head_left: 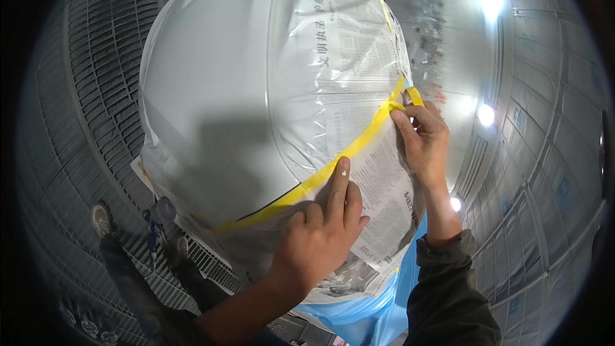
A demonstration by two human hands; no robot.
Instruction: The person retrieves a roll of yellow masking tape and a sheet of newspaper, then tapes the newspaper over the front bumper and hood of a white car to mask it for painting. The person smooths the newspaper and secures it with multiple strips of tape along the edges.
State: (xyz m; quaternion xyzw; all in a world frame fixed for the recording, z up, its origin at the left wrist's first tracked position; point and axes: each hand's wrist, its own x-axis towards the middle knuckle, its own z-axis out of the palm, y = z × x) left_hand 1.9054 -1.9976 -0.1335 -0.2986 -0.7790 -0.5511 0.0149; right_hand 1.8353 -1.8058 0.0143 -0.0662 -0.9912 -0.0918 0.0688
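A strip of yellow masking tape (314,180) runs along the edge of a smooth white body panel (211,86), probably a vehicle's. It borders a sheet of newspaper (384,187) on the near side. My left hand (319,230) lies over the newspaper, its index fingertip touching the tape and its other fingers partly bent. Further up, my right hand (425,137) pinches the tape between thumb and index finger, where it folds. A short loop of tape (414,96) stands up beside those fingers. More newspaper (355,43) lies under clear plastic film on the panel's far part.
Blue plastic sheeting (399,293) hangs below the newspaper. On the lower left, a spray gun (156,221) with a cup is near the panel's edge. Shoes (101,221) stand on the metal floor grating (96,43). Bright lamps (486,114) line the right wall.
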